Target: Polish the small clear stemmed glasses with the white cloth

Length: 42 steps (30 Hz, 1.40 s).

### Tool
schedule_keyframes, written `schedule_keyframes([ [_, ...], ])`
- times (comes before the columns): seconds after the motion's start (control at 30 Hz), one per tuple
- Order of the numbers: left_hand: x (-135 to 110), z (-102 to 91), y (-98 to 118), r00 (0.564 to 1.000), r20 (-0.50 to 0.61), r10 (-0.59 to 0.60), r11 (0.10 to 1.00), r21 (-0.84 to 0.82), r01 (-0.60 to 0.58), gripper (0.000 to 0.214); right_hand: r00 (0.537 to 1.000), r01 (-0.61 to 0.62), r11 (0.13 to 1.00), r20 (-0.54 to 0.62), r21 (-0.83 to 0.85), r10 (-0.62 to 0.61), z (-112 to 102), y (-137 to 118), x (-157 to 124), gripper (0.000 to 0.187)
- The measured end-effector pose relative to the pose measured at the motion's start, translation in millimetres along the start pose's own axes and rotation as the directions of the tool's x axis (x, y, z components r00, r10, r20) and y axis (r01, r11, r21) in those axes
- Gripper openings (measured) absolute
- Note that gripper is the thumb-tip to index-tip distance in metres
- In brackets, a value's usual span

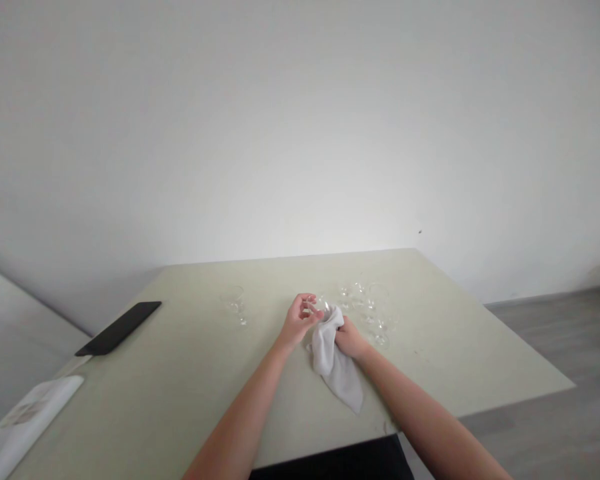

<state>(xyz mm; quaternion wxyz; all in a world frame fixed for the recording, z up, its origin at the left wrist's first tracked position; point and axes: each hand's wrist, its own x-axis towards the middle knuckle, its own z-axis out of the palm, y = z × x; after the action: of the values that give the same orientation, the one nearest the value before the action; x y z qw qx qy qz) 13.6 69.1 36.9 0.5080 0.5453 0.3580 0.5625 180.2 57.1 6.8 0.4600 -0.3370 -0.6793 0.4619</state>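
My left hand (pixel 299 319) is curled around the bowl of a clear glass (pixel 323 303) above the middle of the table. A light grey cloth (pixel 336 373) is gripped in my right hand (pixel 351 338), pressed against the near side of that glass, with its loose end hanging down toward me. The cloth hides the lower part of the glass. Just right of my hands stand several clear stemmed glasses (pixel 379 293) close together. Off to the left is a clear stemmed glass (pixel 233 293), apart from the others.
The pale table (pixel 190 400) meets a white wall (pixel 300 133) at the back. A black flat object (pixel 120 328) lies at the left edge, with a white package (pixel 35 413) nearer me. Grey floor (pixel 555 333) shows at the right.
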Motion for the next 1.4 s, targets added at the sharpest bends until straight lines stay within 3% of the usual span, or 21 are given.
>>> schedule_keyframes([
  [0.2, -2.0, -0.1, 1.6, 0.990, 0.140, -0.031, 0.966, -0.250, 0.065, 0.054, 0.980, -0.197, 0.955, 0.053, 0.222, 0.190, 5.4, -2.7, -2.8, 0.020],
  [0.4, 2.5, 0.5, -8.0, 0.999, 0.042, -0.022, 0.997, -0.068, 0.025, 0.062, 0.998, -0.029, 0.999, 0.053, 0.046, 0.027, 0.9, 5.7, 1.2, 0.014],
  [0.47, 1.6, -0.7, -7.4, 0.995, 0.087, -0.052, 0.993, -0.098, 0.061, 0.061, 0.998, -0.024, 0.998, 0.065, 0.065, 0.020, 0.5, 7.7, 0.9, 0.014],
  [0.6, -3.1, -1.7, -1.2, 0.976, 0.215, -0.041, 0.971, -0.223, 0.090, 0.057, 0.990, -0.126, 0.972, 0.084, 0.198, 0.111, 3.7, 7.5, -1.3, 0.020],
  [0.8, -3.5, 1.6, -0.9, 0.995, 0.073, -0.069, 0.994, -0.080, 0.075, 0.063, 0.996, -0.065, 0.991, 0.071, 0.113, 0.057, 5.6, -1.5, 0.2, 0.016],
  [0.97, -5.3, 0.0, 1.1, 0.970, 0.227, -0.092, 0.958, -0.244, 0.148, 0.063, 0.940, -0.338, 0.901, 0.153, 0.272, 0.307, 4.5, -14.4, -7.2, 0.027],
  [1.07, -7.1, 0.3, 3.4, 0.965, 0.249, -0.076, 0.965, -0.226, 0.135, 0.060, 0.914, -0.401, 0.870, 0.189, 0.287, 0.359, 4.1, -17.5, -9.4, 0.031],
  [1.13, -7.8, 2.1, 3.3, 0.967, 0.247, -0.067, 0.979, -0.171, 0.112, 0.063, 0.933, -0.351, 0.899, 0.180, 0.262, 0.312, 4.4, -15.1, -7.7, 0.031],
  [1.23, -7.9, 6.4, -0.3, 0.970, 0.232, -0.078, 0.993, -0.070, 0.097, 0.069, 0.974, -0.184, 0.960, 0.167, 0.211, 0.150, 5.4, -6.0, -2.7, 0.029],
  [1.3, -7.3, 8.7, -3.7, 0.985, 0.162, -0.057, 0.998, 0.019, 0.055, 0.066, 0.984, -0.098, 0.978, 0.164, 0.186, 0.068, 5.7, 0.5, 0.2, 0.026],
  [1.4, -5.9, 9.8, -7.7, 0.998, 0.063, -0.002, 0.994, 0.109, -0.005, 0.060, 0.992, -0.054, 0.991, 0.116, 0.123, 0.040, 4.9, 6.2, 1.9, 0.024],
])
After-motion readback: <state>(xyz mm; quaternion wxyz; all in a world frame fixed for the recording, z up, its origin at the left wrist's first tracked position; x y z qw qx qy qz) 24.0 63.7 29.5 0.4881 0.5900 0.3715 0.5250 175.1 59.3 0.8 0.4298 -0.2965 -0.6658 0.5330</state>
